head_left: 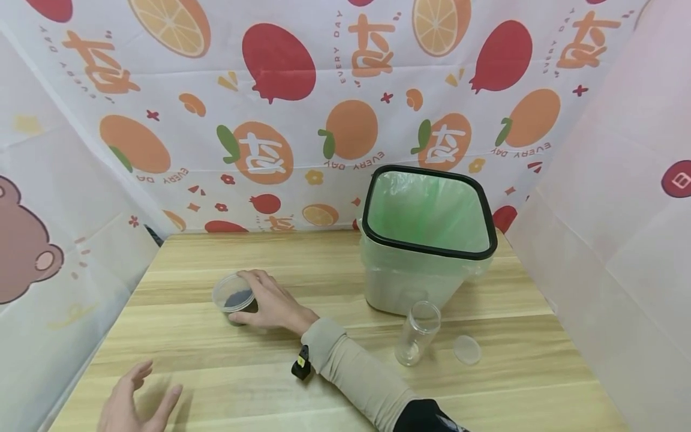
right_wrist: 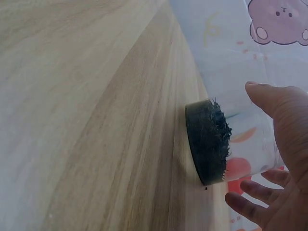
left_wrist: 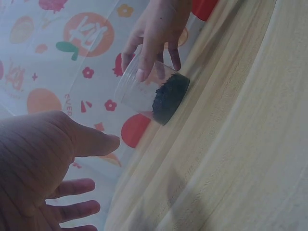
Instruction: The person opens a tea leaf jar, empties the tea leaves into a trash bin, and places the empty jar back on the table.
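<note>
A pale wooden table (head_left: 232,375) fills the lower scene. At its far right stands the largest container, a white square bin (head_left: 391,288) with a black rim and a greenish plastic liner (head_left: 432,210) inside; no rubbish is visible in it.

2 bare hands are at work on the left. The right hand (head_left: 272,303) curves around the right side of a clear round tub (head_left: 222,287), thumb on the near side, fingers on the far side; how firmly it presses cannot be told. The left hand (head_left: 126,411), at the near left, is spread and holds nothing, well apart from the tub.

The tub stands upright at the left of the table, its lower part filled with dark, ragged shreds (right_wrist: 207,144). The step in hand seems to be gripping it. A level, even hold low on the wall would suit best, since the thin plastic may flex and loose shreds could spill; the left hand could steady the other side.

Near the bin's front stands 1 tall clear jar (head_left: 418,333), apparently containing nothing. A flat translucent disc (head_left: 466,350), perhaps its lid, lies just to the right. Smallest is 1 dark speck (right_wrist: 206,188) beside the tub's base.
</note>
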### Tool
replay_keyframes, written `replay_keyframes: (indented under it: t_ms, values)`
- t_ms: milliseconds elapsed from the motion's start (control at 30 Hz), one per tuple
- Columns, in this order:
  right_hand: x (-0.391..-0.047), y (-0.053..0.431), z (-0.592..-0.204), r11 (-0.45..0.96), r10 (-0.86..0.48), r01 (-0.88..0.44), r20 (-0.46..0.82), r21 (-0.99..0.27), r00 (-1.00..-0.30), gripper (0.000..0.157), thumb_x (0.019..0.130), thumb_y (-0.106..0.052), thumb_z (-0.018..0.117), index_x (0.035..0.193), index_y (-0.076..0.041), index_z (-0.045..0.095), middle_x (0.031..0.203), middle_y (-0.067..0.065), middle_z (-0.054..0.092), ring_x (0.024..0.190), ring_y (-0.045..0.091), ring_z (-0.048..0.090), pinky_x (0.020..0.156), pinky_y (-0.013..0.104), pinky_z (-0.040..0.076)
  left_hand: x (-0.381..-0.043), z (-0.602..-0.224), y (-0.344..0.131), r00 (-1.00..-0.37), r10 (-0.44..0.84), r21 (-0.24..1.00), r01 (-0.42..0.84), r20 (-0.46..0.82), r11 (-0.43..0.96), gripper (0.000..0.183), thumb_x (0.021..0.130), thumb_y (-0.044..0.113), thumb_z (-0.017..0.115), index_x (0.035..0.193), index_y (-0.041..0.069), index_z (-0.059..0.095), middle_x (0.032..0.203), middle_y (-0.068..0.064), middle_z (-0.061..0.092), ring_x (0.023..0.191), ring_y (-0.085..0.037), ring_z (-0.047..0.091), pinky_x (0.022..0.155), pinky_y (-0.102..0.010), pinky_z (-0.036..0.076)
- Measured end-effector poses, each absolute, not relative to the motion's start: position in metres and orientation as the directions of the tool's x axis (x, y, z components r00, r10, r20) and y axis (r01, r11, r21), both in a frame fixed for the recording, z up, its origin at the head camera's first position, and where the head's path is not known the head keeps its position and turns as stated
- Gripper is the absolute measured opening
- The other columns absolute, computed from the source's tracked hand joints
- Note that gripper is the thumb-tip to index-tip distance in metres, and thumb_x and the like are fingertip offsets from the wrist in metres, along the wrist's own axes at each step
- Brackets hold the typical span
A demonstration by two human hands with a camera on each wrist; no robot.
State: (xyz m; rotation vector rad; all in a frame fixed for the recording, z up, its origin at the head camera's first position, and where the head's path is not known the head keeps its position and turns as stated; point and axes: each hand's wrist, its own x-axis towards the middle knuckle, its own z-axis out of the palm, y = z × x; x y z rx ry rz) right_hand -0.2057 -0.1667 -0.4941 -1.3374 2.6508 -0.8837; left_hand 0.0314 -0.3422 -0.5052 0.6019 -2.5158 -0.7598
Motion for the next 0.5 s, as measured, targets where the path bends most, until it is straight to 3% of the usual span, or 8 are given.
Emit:
replay_keyframes:
  t_ms: [67,300,400,500]
  values:
    - [-0.2059,-0.1682,-0.4937,0.465,-0.747,-0.725,0.213,-0.508,-0.629,0.092,0.087,-0.062,0.069,0.160,-0.027,0.024,0.159,-0.002,0.038,0.136,0.012,0.048,0.103,0.028,0.052,0.0307,-0.5058,-0.3414,-0.800,-0.523,0.593,-0.277,0.294,0.756,0.068,0.085,0.019,0.080,0.139,-0.006,0.049,0.131,-0.032,0.059,0.112,-0.044,0.051,0.085,-0.028,0.037]
    - [-0.2045,-0.1716,-0.4939,0.466,-0.746,-0.714,0.201,-0.523,-0.635,0.091,0.088,-0.063,0.067,0.159,-0.025,0.025,0.158,-0.007,0.040,0.136,0.009,0.048,0.102,0.025,0.050,0.0302,-0.5072,-0.3378,-0.800,-0.523,0.605,-0.269,0.293,0.749,0.069,0.085,0.019,0.081,0.141,-0.005,0.048,0.132,-0.032,0.059,0.113,-0.044,0.051,0.086,-0.025,0.035]
    - [-0.2043,-0.1718,-0.4939,0.467,-0.746,-0.713,0.200,-0.523,-0.636,0.090,0.089,-0.062,0.066,0.160,-0.026,0.025,0.158,-0.008,0.040,0.136,0.007,0.048,0.103,0.025,0.050,0.0289,-0.5072,-0.3365,-0.798,-0.527,0.609,-0.269,0.294,0.746,0.069,0.084,0.019,0.082,0.141,-0.003,0.049,0.133,-0.031,0.060,0.113,-0.043,0.052,0.082,-0.017,0.026]
    - [-0.2047,-0.1717,-0.4939,0.463,-0.745,-0.714,0.206,-0.526,-0.635,0.089,0.090,-0.061,0.067,0.160,-0.026,0.024,0.158,-0.007,0.039,0.135,0.007,0.048,0.104,0.025,0.050,0.0280,-0.5066,-0.3370,-0.808,-0.516,0.608,-0.265,0.283,0.748,0.069,0.085,0.020,0.081,0.141,-0.004,0.048,0.133,-0.032,0.058,0.114,-0.045,0.052,0.085,-0.022,0.033]
